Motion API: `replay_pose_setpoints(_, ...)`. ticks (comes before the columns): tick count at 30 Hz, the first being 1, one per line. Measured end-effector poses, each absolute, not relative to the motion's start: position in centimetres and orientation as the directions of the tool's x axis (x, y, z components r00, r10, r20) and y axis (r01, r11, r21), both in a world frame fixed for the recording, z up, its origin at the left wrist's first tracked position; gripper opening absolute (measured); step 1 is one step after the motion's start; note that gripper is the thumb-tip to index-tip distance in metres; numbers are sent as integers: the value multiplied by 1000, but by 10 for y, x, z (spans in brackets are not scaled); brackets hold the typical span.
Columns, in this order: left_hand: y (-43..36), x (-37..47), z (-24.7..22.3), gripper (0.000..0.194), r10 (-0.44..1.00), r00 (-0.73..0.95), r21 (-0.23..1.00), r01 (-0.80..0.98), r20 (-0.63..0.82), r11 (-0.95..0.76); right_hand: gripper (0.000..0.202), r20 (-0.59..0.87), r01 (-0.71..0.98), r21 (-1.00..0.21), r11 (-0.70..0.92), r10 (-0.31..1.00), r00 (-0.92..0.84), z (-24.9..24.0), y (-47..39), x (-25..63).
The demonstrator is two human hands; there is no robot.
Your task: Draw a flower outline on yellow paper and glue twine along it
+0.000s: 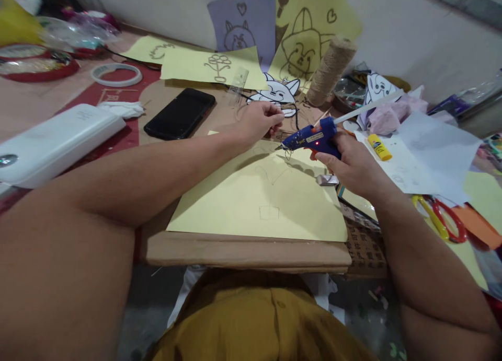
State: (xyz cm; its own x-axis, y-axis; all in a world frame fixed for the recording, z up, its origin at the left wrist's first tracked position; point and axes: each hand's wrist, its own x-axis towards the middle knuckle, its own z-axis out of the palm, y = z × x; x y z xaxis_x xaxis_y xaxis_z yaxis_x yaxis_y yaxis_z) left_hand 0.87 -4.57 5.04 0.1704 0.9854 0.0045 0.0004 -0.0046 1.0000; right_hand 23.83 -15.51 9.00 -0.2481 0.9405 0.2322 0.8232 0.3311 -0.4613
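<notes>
A blue glue gun (314,137) with a lit red light and a long glue stick in its back is gripped in my right hand (349,162). Its nozzle points left over a yellow paper sheet (243,209) that bears faint pencil lines. My left hand (262,121) is closed, its fingers pinched together above the sheet's far edge, to the left of the nozzle; what they hold is too small to make out. Just behind that hand is a white cut-out animal drawing (277,92). A small silver-wrapped block (328,180) rests on the sheet below my right hand.
A black phone (180,113) and a white device (58,141) lie at the left, near a tape roll (116,74). Behind stand a twine spool (331,71) and drawings against the wall. Toward the right are a yellow glue stick (379,147) and scissors (441,217).
</notes>
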Motion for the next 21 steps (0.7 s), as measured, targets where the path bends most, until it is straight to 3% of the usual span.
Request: replay_pose_setpoints(21, -47, 8, 45, 32, 977, 206, 995, 72, 51, -67, 24, 221, 815, -488, 312, 948, -231, 99, -158, 240)
